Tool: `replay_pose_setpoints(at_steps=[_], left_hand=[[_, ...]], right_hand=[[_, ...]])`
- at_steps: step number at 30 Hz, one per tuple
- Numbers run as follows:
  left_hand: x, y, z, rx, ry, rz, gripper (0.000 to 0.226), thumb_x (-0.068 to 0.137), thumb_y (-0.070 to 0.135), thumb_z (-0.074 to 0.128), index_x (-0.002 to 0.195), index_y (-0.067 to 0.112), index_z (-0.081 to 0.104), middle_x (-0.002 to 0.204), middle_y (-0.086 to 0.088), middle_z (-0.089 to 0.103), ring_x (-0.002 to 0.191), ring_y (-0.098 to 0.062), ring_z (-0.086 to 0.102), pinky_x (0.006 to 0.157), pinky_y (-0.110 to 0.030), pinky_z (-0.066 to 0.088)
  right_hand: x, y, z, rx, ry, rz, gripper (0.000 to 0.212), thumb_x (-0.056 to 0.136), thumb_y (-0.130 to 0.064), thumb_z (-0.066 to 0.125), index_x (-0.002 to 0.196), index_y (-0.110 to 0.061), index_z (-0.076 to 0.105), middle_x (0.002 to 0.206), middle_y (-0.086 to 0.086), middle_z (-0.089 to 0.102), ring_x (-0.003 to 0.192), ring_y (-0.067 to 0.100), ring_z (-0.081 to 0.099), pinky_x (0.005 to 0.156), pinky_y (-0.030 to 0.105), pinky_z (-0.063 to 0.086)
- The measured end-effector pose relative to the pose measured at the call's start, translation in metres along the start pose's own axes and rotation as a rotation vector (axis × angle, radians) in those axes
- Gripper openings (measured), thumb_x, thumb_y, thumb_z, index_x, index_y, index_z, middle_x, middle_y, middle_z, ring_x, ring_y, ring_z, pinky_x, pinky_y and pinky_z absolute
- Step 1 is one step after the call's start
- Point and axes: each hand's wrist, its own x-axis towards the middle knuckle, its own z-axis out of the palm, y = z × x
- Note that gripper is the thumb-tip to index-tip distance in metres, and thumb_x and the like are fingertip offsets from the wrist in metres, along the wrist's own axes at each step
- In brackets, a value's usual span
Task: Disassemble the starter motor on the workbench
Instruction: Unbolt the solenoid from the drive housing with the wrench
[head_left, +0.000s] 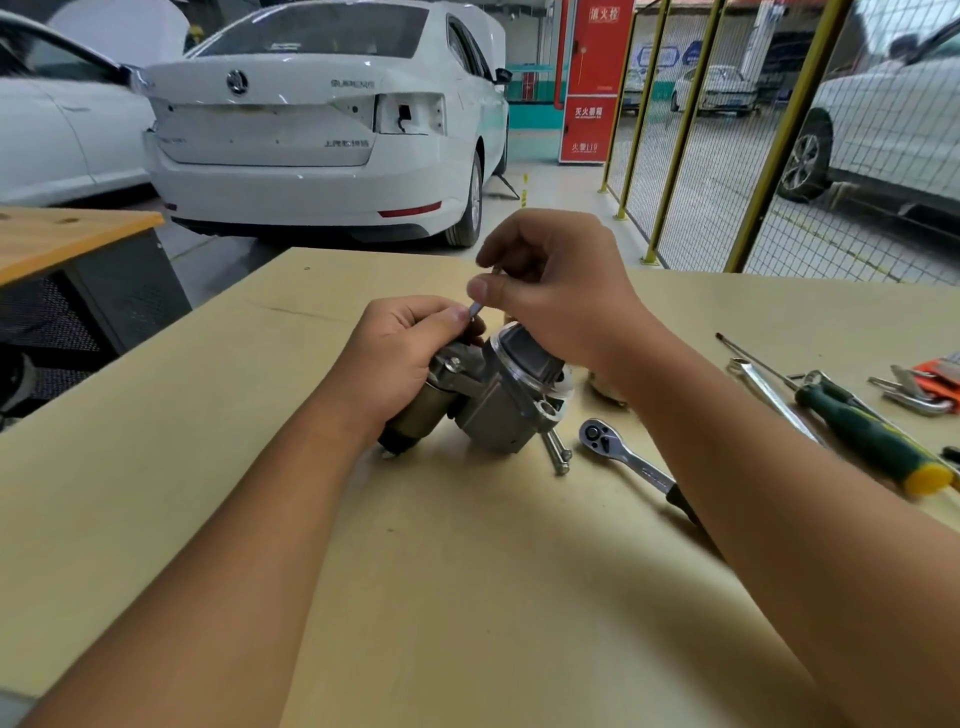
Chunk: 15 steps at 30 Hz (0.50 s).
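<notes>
- A white car (322, 119) stands behind the workbench, its boot lid facing the camera; a yellow-framed mesh fence (727, 156) runs along the right.
- The workbench (208, 415) has a pale tan top that fills the lower half of the view.
- The starter motor (488, 395) lies on its side near the middle of the workbench, its grey housing toward the right.
- The left hand (400, 353) curls over the motor's left part and grips it, thumb tip up by a thin metal tool.
- The right hand (561, 291) hovers just above the motor, its thumb and fingers pinching the thin metal tool (477, 307).
- A green-handled screwdriver (862, 431) lies well to the right, with a spanner (774, 397) just beside it.
- A ratchet wrench (623, 457) lies near the motor's right side.
- Two loose bolts (556, 451) rest touching the housing's lower edge.
</notes>
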Motion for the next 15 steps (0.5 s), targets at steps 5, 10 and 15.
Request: replay_pose_setpoints(at_steps=[5, 10, 15], left_hand=[[0.000, 0.001, -0.002, -0.014, 0.049, 0.037, 0.018, 0.100, 0.010, 0.067, 0.088, 0.015, 0.081, 0.087, -0.009, 0.078, 0.075, -0.018, 0.070, 0.070, -0.031, 0.059], [-0.002, 0.000, -0.003, -0.010, 0.056, 0.040, 0.017, 0.100, 0.011, 0.067, 0.090, 0.016, 0.080, 0.088, -0.008, 0.079, 0.076, -0.016, 0.072, 0.068, -0.028, 0.060], [-0.001, -0.002, -0.002, -0.004, 0.056, 0.045, 0.014, 0.100, 0.010, 0.067, 0.092, 0.012, 0.079, 0.085, -0.008, 0.077, 0.075, -0.017, 0.070, 0.069, -0.029, 0.060]], right_hand=[[-0.001, 0.002, -0.003, 0.183, -0.067, 0.088, 0.016, 0.082, -0.019, 0.082, 0.093, -0.012, 0.071, 0.074, 0.004, 0.075, 0.067, 0.020, 0.074, 0.071, 0.047, 0.063], [-0.001, -0.003, 0.006, 0.026, 0.072, 0.205, 0.039, 0.087, -0.050, 0.073, 0.075, -0.013, 0.067, 0.060, -0.002, 0.071, 0.055, 0.006, 0.070, 0.056, 0.033, 0.059], [-0.001, -0.005, 0.003, 0.007, 0.024, 0.259, 0.051, 0.087, -0.050, 0.074, 0.077, -0.001, 0.065, 0.057, -0.001, 0.071, 0.056, 0.014, 0.072, 0.057, 0.040, 0.060]])
